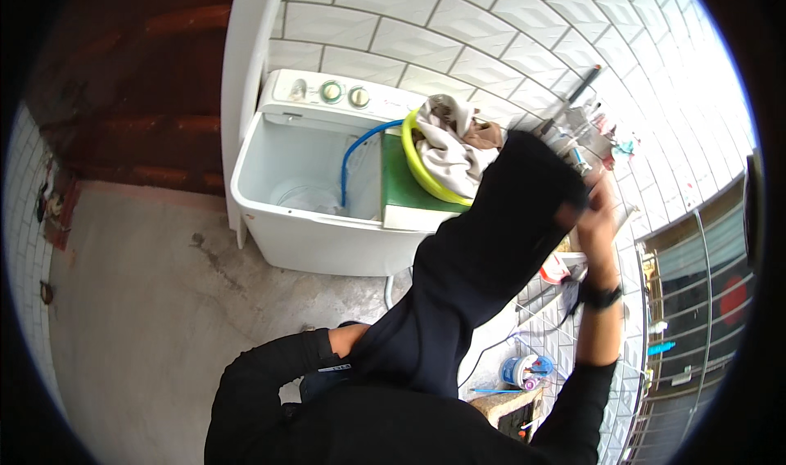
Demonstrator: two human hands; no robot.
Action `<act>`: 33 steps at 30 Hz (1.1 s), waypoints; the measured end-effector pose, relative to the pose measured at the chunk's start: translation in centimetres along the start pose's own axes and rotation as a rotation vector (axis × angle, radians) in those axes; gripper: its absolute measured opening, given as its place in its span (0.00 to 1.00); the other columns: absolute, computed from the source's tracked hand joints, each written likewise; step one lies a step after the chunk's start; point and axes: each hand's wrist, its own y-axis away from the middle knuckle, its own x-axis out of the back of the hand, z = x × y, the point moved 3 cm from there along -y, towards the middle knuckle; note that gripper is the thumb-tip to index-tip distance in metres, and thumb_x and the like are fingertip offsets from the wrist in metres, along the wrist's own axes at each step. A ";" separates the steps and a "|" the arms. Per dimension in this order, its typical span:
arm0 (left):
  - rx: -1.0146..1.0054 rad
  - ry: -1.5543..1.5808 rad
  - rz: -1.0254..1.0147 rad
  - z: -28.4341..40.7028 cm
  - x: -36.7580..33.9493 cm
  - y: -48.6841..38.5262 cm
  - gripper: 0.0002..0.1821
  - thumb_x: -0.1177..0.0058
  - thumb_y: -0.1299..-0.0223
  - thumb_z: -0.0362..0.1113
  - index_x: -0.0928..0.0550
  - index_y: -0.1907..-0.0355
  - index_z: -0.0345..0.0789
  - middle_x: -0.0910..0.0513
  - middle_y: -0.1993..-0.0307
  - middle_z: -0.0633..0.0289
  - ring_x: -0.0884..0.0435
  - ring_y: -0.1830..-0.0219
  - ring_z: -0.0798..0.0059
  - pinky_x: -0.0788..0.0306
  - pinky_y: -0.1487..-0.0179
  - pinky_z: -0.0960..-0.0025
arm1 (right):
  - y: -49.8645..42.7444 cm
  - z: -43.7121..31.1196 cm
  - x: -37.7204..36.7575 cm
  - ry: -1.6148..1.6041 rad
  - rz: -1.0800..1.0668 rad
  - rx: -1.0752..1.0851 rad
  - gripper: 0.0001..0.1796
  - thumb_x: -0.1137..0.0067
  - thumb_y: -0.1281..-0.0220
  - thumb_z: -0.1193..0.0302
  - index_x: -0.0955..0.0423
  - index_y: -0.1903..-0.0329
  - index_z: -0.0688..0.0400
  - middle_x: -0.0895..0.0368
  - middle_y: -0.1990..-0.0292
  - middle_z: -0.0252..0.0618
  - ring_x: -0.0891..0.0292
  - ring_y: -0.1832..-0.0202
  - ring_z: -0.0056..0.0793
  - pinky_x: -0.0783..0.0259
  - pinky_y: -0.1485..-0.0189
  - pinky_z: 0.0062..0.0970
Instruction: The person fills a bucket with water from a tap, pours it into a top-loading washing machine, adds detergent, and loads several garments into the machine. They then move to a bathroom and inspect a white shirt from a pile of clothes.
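A dark garment (454, 274) is stretched from my body up to the right. My right hand (592, 207), blurred and with a black band on its wrist, grips the garment's far end. Of my left arm only the wrist shows; the left hand is hidden in or behind the cloth near my body. Beyond the garment stands a white twin-tub washing machine (325, 241) with its left tub uncovered. A blue hose (345, 164) hangs into that tub. On the machine's green cover (396, 182) rests a yellow-green basin (424, 173) holding light and brown clothes (451, 146).
White wall tiles (411, 41) rise behind the machine. Small items crowd a shelf at the right, partly hidden by my right hand. A blue-and-white tub (516, 370) with small items stands lower right. A barred window (694, 293) lies far right; concrete floor (141, 317) spreads left.
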 end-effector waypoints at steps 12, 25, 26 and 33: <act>0.008 0.179 -0.108 0.1 3.6 2.7 0.41 0.49 0.36 0.44 0.46 0.24 0.33 0.31 0.34 0.46 0.33 0.31 0.57 0.42 0.26 0.58 | 18.9 10.7 -16.6 -0.827 -0.316 -0.644 0.44 0.28 0.49 0.59 0.42 0.34 0.60 0.29 0.39 0.43 0.33 0.36 0.31 0.39 0.30 0.31; -0.571 0.641 0.644 4.3 14.1 12.5 0.33 0.65 0.24 0.48 0.42 0.26 0.27 0.22 0.42 0.39 0.21 0.40 0.54 0.36 0.31 0.58 | 6.6 3.6 -2.7 -0.019 0.355 -0.442 0.20 0.31 0.53 0.69 0.21 0.55 0.60 0.18 0.59 0.30 0.24 0.61 0.21 0.28 0.52 0.25; -0.585 0.634 0.715 4.3 14.5 13.5 0.32 0.65 0.24 0.47 0.40 0.27 0.26 0.21 0.44 0.39 0.21 0.41 0.54 0.35 0.31 0.58 | 4.9 1.9 -0.6 -0.022 0.487 -0.314 0.20 0.34 0.50 0.68 0.21 0.53 0.62 0.18 0.59 0.30 0.24 0.60 0.21 0.29 0.52 0.25; -0.598 0.527 1.015 3.4 15.0 14.2 0.28 0.61 0.27 0.44 0.29 0.35 0.23 0.17 0.51 0.39 0.17 0.48 0.54 0.30 0.37 0.57 | -12.3 0.1 3.2 0.297 0.530 0.590 0.28 0.31 0.44 0.81 0.29 0.41 0.63 0.22 0.47 0.41 0.24 0.45 0.33 0.33 0.38 0.26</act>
